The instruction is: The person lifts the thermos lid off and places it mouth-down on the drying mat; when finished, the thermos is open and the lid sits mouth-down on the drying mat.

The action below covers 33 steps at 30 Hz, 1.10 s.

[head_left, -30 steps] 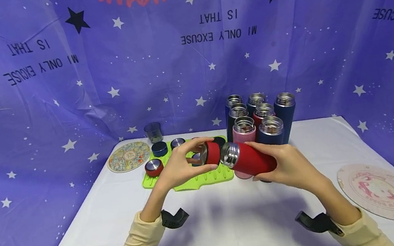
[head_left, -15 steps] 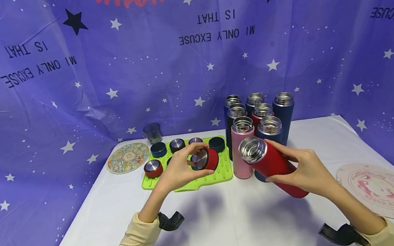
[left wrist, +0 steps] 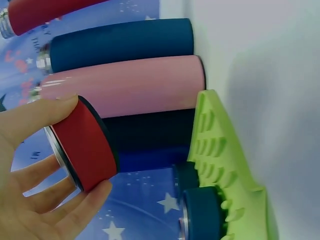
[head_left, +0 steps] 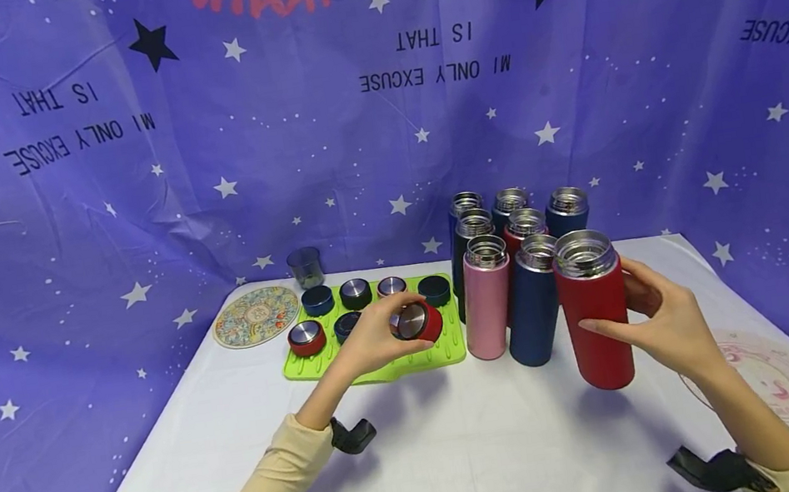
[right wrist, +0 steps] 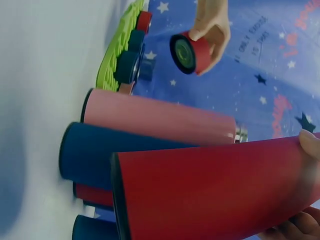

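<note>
My left hand [head_left: 379,336] pinches a red bottle lid [head_left: 420,322] by its sides, held tilted over the green drying mat [head_left: 382,372]; the thumb and fingers span it in the left wrist view. The right hand [head_left: 666,321] grips a red thermos bottle [head_left: 598,327], upright and without a lid, its steel mouth facing up. That bottle is in front of and right of a blue bottle [head_left: 535,314] and a pink bottle [head_left: 488,308]. In the right wrist view the bottle's dark base edge shows, with the red lid [right wrist: 200,52] beyond it.
Several more lidless bottles [head_left: 469,227] stand grouped behind. On the mat sit several lids, among them a red one [head_left: 306,338] and a dark one [head_left: 434,290]. A clear cup [head_left: 306,268] and a patterned round mat [head_left: 256,317] lie back left; a pink round mat [head_left: 785,384] is at right.
The red bottle has moved right, away from the red lid, and turned from tilted to upright in the right hand. The left hand has stayed over the green mat with the lid.
</note>
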Motion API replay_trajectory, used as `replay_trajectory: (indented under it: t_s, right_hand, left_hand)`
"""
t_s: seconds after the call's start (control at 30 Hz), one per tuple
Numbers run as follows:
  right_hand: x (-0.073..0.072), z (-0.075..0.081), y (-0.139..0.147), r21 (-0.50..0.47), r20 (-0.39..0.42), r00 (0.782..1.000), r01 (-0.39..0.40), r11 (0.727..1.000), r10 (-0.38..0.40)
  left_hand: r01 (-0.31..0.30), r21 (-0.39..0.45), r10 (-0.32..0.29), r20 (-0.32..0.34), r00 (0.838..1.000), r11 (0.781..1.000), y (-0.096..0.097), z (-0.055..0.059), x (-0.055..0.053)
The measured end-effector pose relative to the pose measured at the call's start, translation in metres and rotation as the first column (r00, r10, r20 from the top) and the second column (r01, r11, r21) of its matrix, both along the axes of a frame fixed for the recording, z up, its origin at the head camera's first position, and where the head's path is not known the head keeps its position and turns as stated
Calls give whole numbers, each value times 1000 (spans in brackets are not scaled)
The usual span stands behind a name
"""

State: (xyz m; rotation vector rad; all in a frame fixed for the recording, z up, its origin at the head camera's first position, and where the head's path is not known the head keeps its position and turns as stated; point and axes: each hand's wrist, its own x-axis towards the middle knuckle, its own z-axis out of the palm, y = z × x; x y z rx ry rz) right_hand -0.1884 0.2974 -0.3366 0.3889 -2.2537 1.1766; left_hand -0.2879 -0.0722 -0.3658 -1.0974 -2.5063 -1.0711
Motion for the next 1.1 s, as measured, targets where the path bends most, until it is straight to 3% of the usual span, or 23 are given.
replay_trajectory:
  t_s: [0.23,0.43,0.57,0.73,1.1]
  right_hand:
    - [-10,-1,14,-87,34,997,67,994,-64]
    - [-21,-2,24,-141,88,989,128,982,-117]
    - [-28,-2,27,-183,76,988,146,972,-134]
    - [-40,-4,30,-236,64,986,164,958,-153]
    - [-63,-12,24,-324,108,974,225,919,-201]
  left_hand:
    - [-14,-71,9,-69,998,997,15,-13,-19]
    - [-55,-120,46,-71,996,991,29,-26,-33]
    - [-67,-147,56,-84,995,987,35,-31,-41]
    - [-66,-181,57,-53,997,981,42,-35,-49]
    - [-97,-327,89,-41,995,940,57,-46,-65]
